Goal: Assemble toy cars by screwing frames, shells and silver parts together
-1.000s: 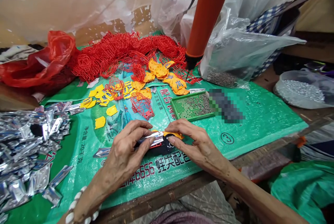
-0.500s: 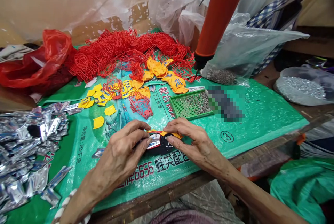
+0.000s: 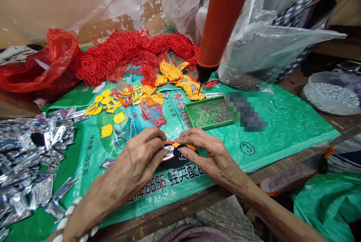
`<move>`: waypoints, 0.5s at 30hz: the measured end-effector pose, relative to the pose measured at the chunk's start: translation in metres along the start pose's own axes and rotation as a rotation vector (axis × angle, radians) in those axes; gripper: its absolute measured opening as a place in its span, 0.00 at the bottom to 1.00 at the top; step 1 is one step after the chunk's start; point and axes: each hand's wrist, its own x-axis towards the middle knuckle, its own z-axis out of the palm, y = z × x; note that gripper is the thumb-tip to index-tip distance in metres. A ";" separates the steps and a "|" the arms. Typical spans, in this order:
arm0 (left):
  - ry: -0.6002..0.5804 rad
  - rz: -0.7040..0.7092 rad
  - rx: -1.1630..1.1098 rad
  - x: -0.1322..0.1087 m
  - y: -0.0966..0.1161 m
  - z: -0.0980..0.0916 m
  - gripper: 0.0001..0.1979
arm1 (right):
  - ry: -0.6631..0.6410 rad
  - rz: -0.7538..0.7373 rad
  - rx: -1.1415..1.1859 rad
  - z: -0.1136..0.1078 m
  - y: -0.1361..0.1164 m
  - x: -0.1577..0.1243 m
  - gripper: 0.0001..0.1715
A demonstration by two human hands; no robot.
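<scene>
My left hand (image 3: 138,161) and my right hand (image 3: 207,151) meet at the near middle of the green woven sheet (image 3: 282,125). Both pinch a small toy assembly (image 3: 174,151) made of a silver part, a red part, a yellow piece and a black base. The fingers of both hands are closed on it. An orange hanging screwdriver (image 3: 222,20) dangles above, its tip over the yellow pieces (image 3: 191,89). A green tray of small screws (image 3: 208,112) lies just beyond my right hand.
Silver plastic parts (image 3: 31,159) are heaped at the left. Red wire-like frames (image 3: 135,52) and a red bag (image 3: 47,61) lie at the back. Clear bags of screws (image 3: 262,54) and a bowl of metal bits (image 3: 332,93) stand at the right. The table edge runs near me.
The hanging screwdriver has swung from side to side and now hangs slightly left. My hands stay in place, working the small assembly a little.
</scene>
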 end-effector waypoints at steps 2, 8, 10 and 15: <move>0.022 0.003 -0.021 0.000 0.000 0.002 0.07 | 0.006 -0.007 0.001 0.000 0.000 0.000 0.08; -0.004 -0.027 -0.060 0.001 -0.004 0.001 0.07 | 0.001 0.009 0.006 0.000 0.000 -0.001 0.09; -0.053 -0.025 -0.029 0.002 -0.006 -0.001 0.08 | 0.004 0.011 0.007 0.000 0.000 -0.002 0.09; -0.209 -0.027 0.090 0.004 -0.011 -0.008 0.10 | 0.008 0.001 0.017 0.000 0.001 -0.002 0.10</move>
